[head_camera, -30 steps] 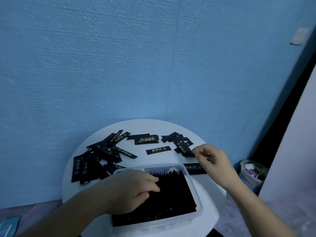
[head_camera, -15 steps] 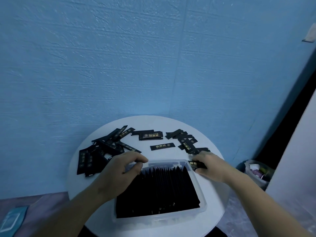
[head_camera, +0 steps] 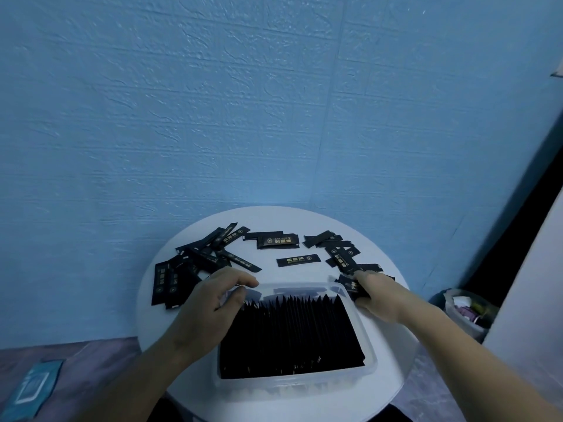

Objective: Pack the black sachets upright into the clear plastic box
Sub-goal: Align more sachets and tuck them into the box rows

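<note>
One clear box (head_camera: 292, 382) is seen on the round white surface (head_camera: 274, 216), near its front edge. It is filled almost wall to wall by a single row of packed sachets (head_camera: 289, 333) standing upright, too many and too dark to be counted. Loose sachets are spread flat behind the box in four groups: a left pile (head_camera: 195, 263) and a right cluster (head_camera: 338, 254), neither countable because of overlap, an overlapping pair (head_camera: 274, 240), and a single sachet (head_camera: 297, 260) lying alone. A bin (head_camera: 463, 312) is seen on the floor to the right.

Two hands are counted. The left hand (head_camera: 213, 303) is bent over the box's far left corner; whether anything is gripped cannot be told. One held sachet (head_camera: 350, 286) is pinched by the right hand (head_camera: 377, 295) at the far right corner.

A second ago the left hand was laid on the packed row and the right hand was at the right cluster.
</note>
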Demonstrator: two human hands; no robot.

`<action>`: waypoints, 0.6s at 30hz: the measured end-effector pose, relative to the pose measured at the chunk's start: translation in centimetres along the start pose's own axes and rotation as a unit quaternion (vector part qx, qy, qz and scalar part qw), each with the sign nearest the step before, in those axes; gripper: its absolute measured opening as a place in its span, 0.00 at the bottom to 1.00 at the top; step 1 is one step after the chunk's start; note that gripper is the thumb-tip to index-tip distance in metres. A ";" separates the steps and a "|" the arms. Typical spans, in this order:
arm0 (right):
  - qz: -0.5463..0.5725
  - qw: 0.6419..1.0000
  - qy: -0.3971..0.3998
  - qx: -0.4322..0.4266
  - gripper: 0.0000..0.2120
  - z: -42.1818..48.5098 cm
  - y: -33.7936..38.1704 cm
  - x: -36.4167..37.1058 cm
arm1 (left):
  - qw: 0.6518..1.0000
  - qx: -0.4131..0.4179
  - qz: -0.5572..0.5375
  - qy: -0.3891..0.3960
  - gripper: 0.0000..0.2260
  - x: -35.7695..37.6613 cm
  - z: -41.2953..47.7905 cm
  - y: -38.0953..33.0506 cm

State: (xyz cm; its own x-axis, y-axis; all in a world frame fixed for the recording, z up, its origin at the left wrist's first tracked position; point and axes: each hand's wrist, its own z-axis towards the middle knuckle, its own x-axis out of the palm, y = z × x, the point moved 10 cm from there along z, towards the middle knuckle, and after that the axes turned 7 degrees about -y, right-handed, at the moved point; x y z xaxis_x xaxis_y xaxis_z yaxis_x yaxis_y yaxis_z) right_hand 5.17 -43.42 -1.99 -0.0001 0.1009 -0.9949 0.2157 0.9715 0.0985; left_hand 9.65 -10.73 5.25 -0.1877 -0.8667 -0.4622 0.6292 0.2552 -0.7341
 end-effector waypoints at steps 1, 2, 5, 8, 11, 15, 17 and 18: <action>-0.002 1.000 -0.001 0.005 0.05 0.1 -0.1 0.0 | 1.000 0.000 -0.002 -0.003 0.14 -0.1 0.0 0.0; -0.003 1.000 -0.006 0.008 0.03 0.2 -0.1 -0.1 | 1.000 0.000 -0.004 -0.003 0.14 -0.2 0.0 0.0; 0.030 0.998 -0.038 0.029 0.08 0.1 -0.1 -1.9 | 1.000 -0.009 -0.010 -0.002 0.15 -0.4 0.1 0.1; 0.089 0.992 -0.091 0.027 0.12 -0.8 1.5 -6.0 | 1.000 -0.015 -0.013 0.004 0.15 -0.4 0.3 0.1; 0.171 0.980 -0.102 -0.012 0.07 -2.3 5.2 -8.9 | 1.000 -0.017 -0.009 0.011 0.14 0.1 0.3 0.0; 0.260 0.963 -0.046 -0.050 0.08 -4.8 10.8 -8.8 | 0.999 -0.034 -0.009 0.016 0.14 0.5 0.1 0.5; 0.313 0.949 -0.009 -0.042 0.07 -5.6 12.8 -7.3 | 0.999 -0.036 -0.005 0.016 0.13 0.4 0.0 0.7; 0.315 0.948 -0.005 -0.037 0.08 -5.8 13.5 -6.7 | 0.999 -0.030 0.001 0.018 0.12 0.5 -0.1 0.7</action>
State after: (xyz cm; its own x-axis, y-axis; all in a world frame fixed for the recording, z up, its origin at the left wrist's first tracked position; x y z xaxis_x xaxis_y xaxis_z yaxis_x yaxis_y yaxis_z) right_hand 2.42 -29.70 6.11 0.1152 0.6654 -0.7375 0.1003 0.7309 0.6751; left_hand 9.96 -10.94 4.46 -0.2142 -0.8510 -0.4795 0.5827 0.2827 -0.7619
